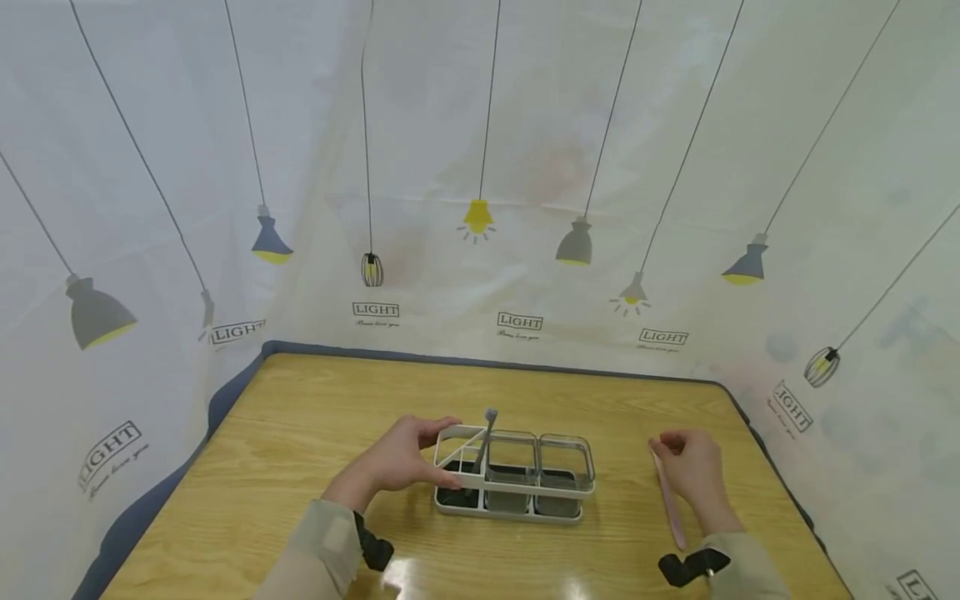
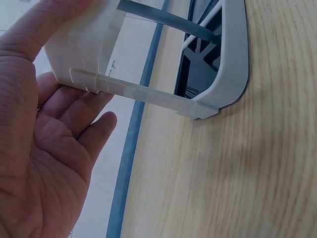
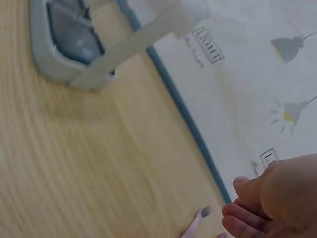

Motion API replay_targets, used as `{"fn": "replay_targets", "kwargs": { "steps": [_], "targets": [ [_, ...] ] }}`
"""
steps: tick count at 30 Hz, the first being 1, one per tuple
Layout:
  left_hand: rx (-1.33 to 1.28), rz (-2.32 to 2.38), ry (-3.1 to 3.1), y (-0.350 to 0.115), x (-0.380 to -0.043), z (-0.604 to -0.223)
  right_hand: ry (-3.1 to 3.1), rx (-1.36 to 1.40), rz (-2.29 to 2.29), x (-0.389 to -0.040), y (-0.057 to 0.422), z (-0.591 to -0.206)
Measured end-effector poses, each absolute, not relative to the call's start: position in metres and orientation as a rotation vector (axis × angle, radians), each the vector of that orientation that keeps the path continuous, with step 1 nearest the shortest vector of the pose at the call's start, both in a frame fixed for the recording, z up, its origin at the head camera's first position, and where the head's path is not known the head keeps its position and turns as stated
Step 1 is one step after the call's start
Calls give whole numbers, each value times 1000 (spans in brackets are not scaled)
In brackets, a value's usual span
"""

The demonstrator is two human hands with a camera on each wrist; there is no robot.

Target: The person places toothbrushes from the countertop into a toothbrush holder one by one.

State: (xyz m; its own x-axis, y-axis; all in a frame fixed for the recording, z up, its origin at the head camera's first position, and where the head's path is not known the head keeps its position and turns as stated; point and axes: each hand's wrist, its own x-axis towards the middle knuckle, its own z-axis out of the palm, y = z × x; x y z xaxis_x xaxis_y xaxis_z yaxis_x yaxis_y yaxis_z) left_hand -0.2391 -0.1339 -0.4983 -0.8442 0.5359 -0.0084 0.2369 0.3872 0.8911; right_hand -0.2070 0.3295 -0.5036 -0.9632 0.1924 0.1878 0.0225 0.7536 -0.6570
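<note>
My left hand (image 1: 408, 454) grips the left end of a white toothbrush holder (image 1: 517, 490), thumb in front and fingers behind its upper frame. A grey toothbrush (image 1: 483, 442) leans upright in the holder's left compartment, head up; its handle (image 2: 168, 21) reaches the dark base in the left wrist view. Two clear cups (image 1: 512, 454) sit side by side in the other compartments. To the right, my right hand (image 1: 690, 467) is beside a pink toothbrush (image 1: 669, 504). In the right wrist view its fingers are loosely bent, with a gap between them and the brush's head (image 3: 205, 211).
The wooden table (image 1: 337, 392) has a dark blue edge (image 1: 450, 360). White sheeting (image 1: 435, 150) printed with hanging lamps surrounds it at the back and both sides. Black wrist cameras (image 1: 372, 543) are strapped at both sleeves.
</note>
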Motion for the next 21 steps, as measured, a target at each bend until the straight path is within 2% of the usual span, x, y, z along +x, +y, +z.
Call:
{"fn": "replay_targets", "kwargs": {
  "steps": [7,21],
  "targets": [
    [678,1447,2345,-135,-239,-497,-2859,-292,989,-210,338,-526],
    [667,1436,2361,-134,-239,-498,-2982,-323,915,-225,348,-548]
  ]
}}
